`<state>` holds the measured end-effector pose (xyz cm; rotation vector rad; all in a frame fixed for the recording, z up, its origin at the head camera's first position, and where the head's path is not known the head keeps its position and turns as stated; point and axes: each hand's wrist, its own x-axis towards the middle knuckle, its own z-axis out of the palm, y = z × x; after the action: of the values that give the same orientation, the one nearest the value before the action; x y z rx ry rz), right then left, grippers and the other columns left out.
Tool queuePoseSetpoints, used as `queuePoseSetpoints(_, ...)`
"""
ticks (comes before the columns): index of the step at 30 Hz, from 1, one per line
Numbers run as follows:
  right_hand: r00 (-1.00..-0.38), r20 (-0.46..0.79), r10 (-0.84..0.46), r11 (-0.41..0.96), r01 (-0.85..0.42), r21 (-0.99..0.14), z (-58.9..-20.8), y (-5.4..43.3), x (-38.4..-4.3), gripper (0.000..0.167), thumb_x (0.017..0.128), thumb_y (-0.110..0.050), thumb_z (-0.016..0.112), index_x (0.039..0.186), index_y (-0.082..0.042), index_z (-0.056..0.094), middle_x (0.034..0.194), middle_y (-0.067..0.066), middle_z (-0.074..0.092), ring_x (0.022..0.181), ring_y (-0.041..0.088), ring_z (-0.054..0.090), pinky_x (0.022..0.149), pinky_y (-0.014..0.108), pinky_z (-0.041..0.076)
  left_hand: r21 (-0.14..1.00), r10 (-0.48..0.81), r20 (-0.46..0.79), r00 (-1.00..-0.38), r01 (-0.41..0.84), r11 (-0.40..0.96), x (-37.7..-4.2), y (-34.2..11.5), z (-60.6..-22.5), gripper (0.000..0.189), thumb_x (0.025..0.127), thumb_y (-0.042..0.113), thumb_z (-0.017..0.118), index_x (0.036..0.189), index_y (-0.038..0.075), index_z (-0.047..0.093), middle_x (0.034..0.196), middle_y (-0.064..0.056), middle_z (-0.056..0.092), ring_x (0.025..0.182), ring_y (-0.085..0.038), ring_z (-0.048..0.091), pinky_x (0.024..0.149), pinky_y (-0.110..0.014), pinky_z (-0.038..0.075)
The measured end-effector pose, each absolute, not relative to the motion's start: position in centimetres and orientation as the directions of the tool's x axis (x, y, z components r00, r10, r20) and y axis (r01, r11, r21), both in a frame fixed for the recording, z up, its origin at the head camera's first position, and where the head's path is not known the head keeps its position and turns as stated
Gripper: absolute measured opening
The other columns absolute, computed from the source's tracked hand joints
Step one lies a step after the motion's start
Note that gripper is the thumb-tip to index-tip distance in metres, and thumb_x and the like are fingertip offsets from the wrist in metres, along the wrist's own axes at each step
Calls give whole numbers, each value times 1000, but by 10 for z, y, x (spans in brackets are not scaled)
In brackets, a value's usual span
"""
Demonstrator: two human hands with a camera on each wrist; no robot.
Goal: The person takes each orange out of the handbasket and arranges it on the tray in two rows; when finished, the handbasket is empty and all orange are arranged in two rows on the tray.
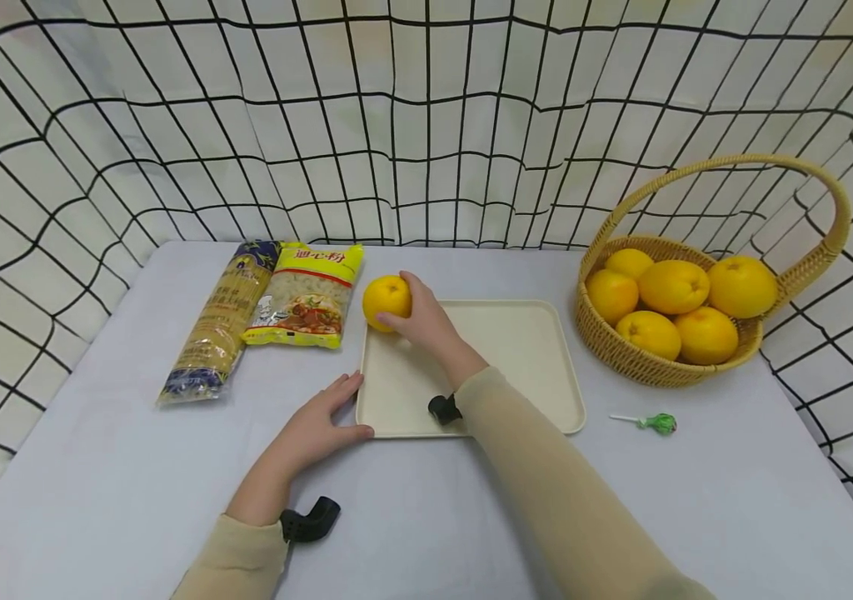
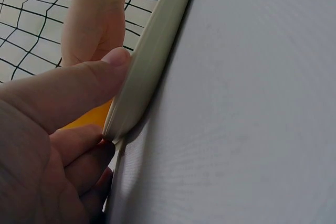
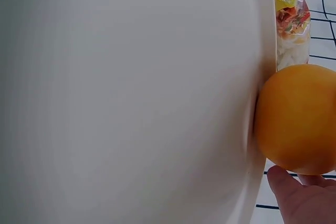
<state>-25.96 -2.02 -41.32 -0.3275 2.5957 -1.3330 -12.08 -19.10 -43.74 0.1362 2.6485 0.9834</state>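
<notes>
An orange [image 1: 385, 302] is in the grasp of my right hand [image 1: 430, 327], at the far left corner of a cream rectangular tray [image 1: 509, 367]. In the right wrist view, the orange [image 3: 299, 119] overlaps the tray's rim, and the fingertips show below it. Whether it bears on the tray or the table I cannot tell. My left hand [image 1: 314, 429] rests at the tray's near left corner. The left wrist view has its thumb [image 2: 118, 59] against the tray rim [image 2: 149, 61], with the other fingers beside the corner, partly hidden.
A wicker basket [image 1: 651, 377] with a tall handle holds several yellow-orange fruits at the right. Near it lies a green-wrapped lollipop [image 1: 657, 424]. To the left are a long pack of noodles [image 1: 226, 321] and a yellow food bag [image 1: 306, 296]. Black netting [image 1: 426, 104] surrounds the table.
</notes>
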Motion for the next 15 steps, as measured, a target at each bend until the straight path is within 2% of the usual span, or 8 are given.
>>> queuePoseSetpoints(8, -955, -88, -284, 572, -95, -814, -414, -18, -261, 87, 79, -38, 68, 146, -20, 15, 149, 4, 25, 132, 21, 33, 110, 38, 27, 656, 195, -256, -947, -22, 755, -121, -190, -437, 84, 76, 43, 67, 144, 17, 26, 151, -11, 22, 137, -36, 20, 107, -57, 20)
queuePoseSetpoints(15, -960, -70, -271, 616, -117, -779, -398, -4, -255, 91, 76, -41, 70, 146, -22, 14, 149, 3, 24, 136, 22, 28, 110, 42, 26, 655, 194, -261, -946, -26, 755, -121, -191, -437, 84, 76, 44, 67, 144, 17, 26, 151, -11, 22, 137, -36, 19, 107, -57, 20)
